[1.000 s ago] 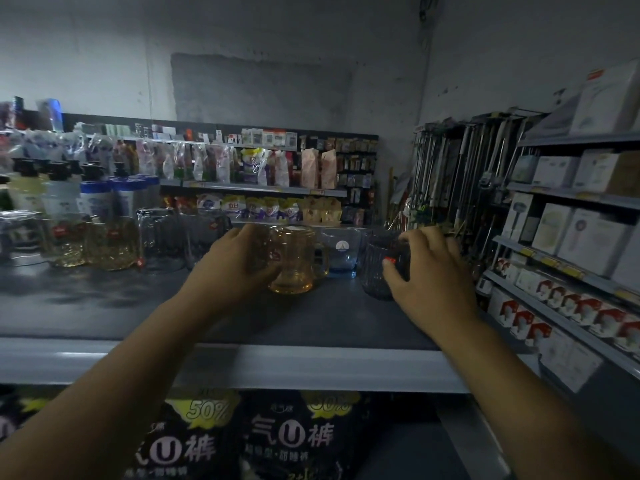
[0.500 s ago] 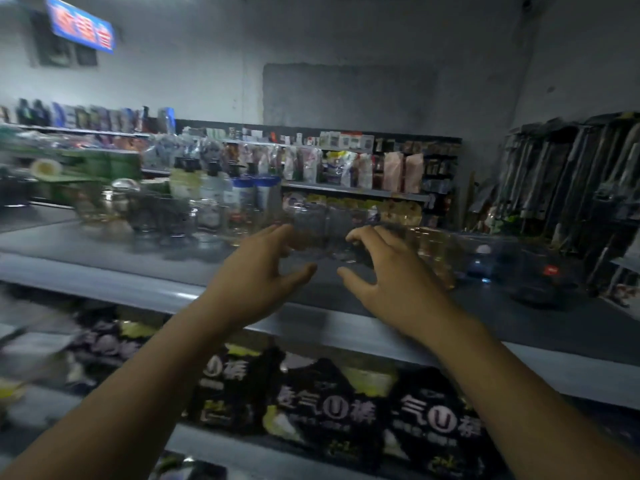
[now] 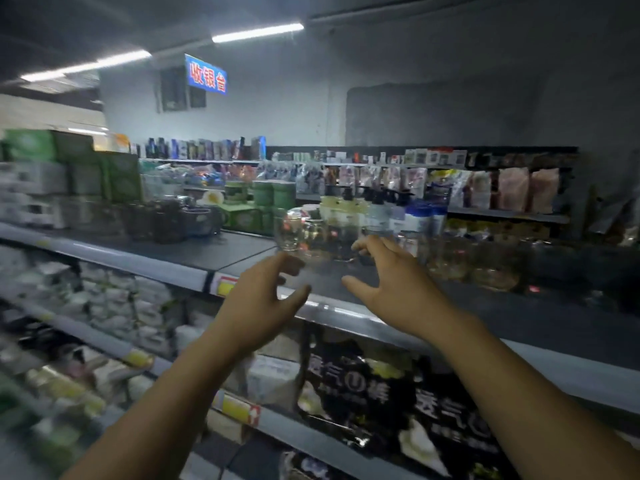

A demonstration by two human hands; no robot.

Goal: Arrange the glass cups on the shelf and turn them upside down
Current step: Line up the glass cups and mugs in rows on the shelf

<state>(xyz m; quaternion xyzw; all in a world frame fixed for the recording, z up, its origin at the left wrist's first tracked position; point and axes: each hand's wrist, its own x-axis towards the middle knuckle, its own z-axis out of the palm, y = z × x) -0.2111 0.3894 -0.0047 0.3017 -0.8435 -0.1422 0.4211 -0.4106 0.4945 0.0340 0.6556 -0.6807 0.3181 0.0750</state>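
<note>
A row of clear glass cups (image 3: pixel 308 237) stands on the dark top shelf (image 3: pixel 519 317), running to the right past more glass cups (image 3: pixel 491 265). The view is blurred. My left hand (image 3: pixel 263 303) hovers in front of the shelf edge, fingers spread, holding nothing. My right hand (image 3: pixel 391 285) reaches over the shelf just in front of the leftmost clear cups, fingers apart and empty. Whether its fingertips touch a cup is unclear. A group of darker glass cups (image 3: pixel 166 220) stands further left on the same shelf.
Pump bottles (image 3: pixel 367 209) and green boxes (image 3: pixel 263 202) stand behind the cups. Black diaper packs (image 3: pixel 374 393) fill the shelf below. White packages (image 3: pixel 114 306) lie lower left. A blue sign (image 3: pixel 206 75) hangs on the back wall.
The view has swung left along the shelf. Both hands let go of the amber and dark cups at the right and now reach, empty, toward the clear cups further left.
</note>
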